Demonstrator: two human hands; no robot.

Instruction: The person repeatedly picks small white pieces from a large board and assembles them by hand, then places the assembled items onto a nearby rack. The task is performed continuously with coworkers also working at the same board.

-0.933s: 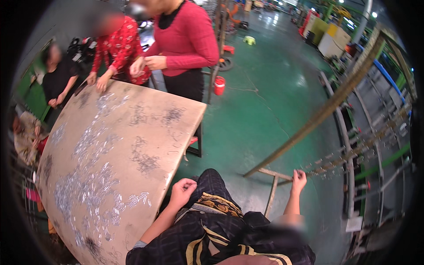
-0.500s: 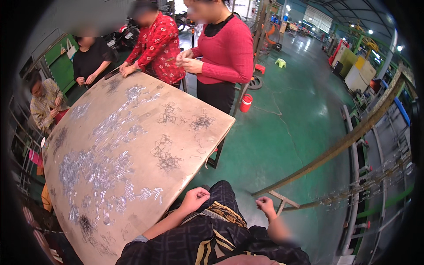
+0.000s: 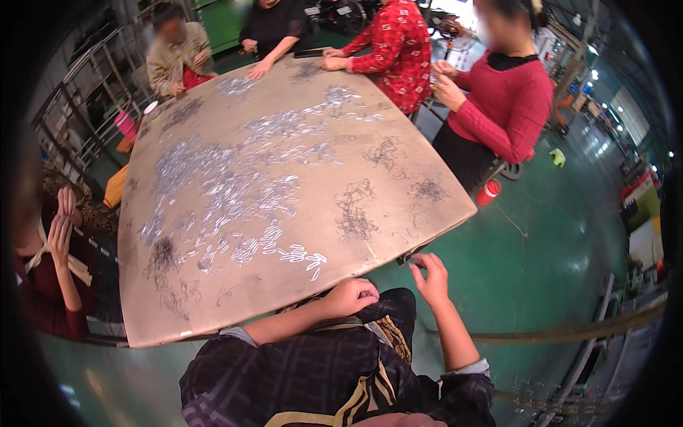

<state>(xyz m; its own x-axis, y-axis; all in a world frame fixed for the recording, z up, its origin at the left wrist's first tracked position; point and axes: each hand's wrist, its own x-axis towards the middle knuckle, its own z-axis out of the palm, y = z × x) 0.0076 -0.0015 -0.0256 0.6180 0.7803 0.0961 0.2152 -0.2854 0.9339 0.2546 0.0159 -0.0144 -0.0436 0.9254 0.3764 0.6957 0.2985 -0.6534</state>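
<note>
My left hand point(image 3: 353, 297) is over my lap just off the table's near edge, its fingers curled together; whatever they hold, if anything, is hidden. Farther right, my right hand point(image 3: 431, 279) is raised by the table's near right corner, thumb and forefinger bent toward each other in a pinch. Any small thing between them is too fine to make out. Nearest to my hands on the table point(image 3: 398, 206) are small shiny oblong metal pieces point(image 3: 302, 255), spread in a wide scatter. Loose piles of thin dark bent wires point(image 3: 356, 220) lie on its right side.
Several people are around the table: one in a pink-red sweater point(image 3: 509, 107) at right, others along the far side, and one at left with both hands point(image 3: 62, 217) raised. A red jug point(image 3: 489, 192) stands on the green floor. A metal rail point(image 3: 548, 336) runs behind my right arm.
My view has swung left, bringing the person at left into sight. My right hand has risen toward the table edge. My left hand stays over my lap, fingers curled.
</note>
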